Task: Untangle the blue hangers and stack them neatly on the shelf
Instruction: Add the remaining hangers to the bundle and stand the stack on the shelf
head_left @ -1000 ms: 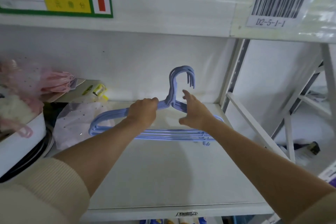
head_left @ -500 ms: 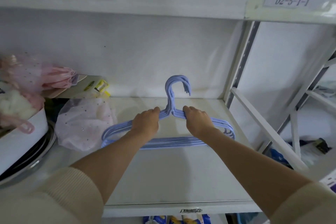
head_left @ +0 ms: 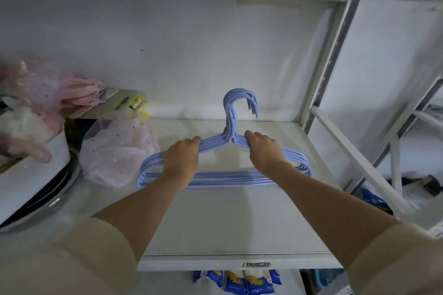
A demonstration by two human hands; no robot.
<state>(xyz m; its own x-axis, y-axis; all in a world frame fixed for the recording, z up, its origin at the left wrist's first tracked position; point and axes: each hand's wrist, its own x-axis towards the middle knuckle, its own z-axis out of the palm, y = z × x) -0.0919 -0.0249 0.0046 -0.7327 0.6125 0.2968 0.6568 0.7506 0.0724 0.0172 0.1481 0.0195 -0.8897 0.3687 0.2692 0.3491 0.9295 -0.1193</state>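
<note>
Several light blue plastic hangers (head_left: 230,178) lie together as one aligned bundle on the white shelf (head_left: 230,227), hooks (head_left: 239,103) pointing toward the back wall. My left hand (head_left: 182,160) grips the bundle's left shoulder, fingers curled over the arms. My right hand (head_left: 265,152) grips the right shoulder the same way. Both hands sit close to the neck of the hooks. The bottom bars run straight across between my wrists.
A translucent dotted bag (head_left: 117,151) lies just left of the hangers. Pink wrapped items (head_left: 60,93), a white tub (head_left: 31,175) and a metal bowl (head_left: 48,201) crowd the far left. A shelf upright (head_left: 328,67) and diagonal brace (head_left: 354,163) bound the right side.
My right hand has closed over the right shoulder of the bundle. The hangers have been squared up and settled lower on the shelf, and my view has tipped downward.
</note>
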